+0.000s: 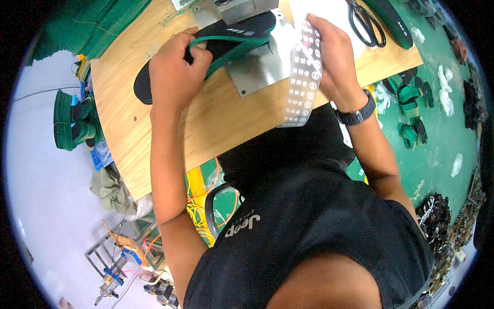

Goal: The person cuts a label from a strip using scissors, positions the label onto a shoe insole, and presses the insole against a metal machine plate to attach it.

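Note:
My left hand (180, 69) is closed round a black insole (221, 50) with a green underside. The insole bends upward, and its far end lies beside a metal machine block (244, 9). A black rounded end (142, 85) shows left of my wrist; whether it belongs to the same insole I cannot tell. Between the fingers and thumb of my right hand (337, 62) hangs a translucent strip (301, 85) printed with rows of small white marks. The strip's lower end reaches the table's near edge. Under the insole's right part lies a thin metal plate (260, 72).
Black-handled scissors (368, 26) and another black and green insole (393, 23) lie at the wooden table's (128, 134) far right. Green material (95, 28) is heaped at the far left. Stacked insoles (69, 121) stand left of the table; more (409, 100) lie on the green floor.

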Demonstrator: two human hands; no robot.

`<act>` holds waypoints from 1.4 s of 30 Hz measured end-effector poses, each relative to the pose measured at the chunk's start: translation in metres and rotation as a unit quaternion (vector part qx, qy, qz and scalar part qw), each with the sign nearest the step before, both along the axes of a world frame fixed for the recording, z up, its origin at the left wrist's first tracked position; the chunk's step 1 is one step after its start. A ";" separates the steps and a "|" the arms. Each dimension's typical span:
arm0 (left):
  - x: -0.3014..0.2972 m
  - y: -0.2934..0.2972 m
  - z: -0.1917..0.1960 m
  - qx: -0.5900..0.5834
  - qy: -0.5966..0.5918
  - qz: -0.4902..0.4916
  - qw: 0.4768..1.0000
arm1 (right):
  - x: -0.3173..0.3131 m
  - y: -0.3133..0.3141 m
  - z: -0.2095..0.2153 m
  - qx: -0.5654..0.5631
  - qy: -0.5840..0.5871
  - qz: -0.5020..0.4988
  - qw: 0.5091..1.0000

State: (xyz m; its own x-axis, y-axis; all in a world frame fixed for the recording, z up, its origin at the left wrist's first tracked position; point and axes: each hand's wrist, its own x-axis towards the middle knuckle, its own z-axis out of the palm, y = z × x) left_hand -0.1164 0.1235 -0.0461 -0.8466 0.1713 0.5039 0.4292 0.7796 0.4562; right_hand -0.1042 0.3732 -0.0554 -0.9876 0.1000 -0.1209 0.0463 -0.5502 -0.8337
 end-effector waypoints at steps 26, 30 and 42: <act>0.005 -0.011 0.003 0.090 -0.054 0.026 0.994 | -0.001 -0.028 -0.001 0.116 -0.065 0.162 0.978; 0.008 -0.009 0.003 0.071 -0.047 0.013 0.996 | -0.005 -0.027 -0.005 0.132 -0.075 0.177 0.972; 0.002 0.005 0.008 -0.106 -0.013 -0.044 0.993 | 0.000 -0.031 -0.009 0.068 -0.073 0.095 0.990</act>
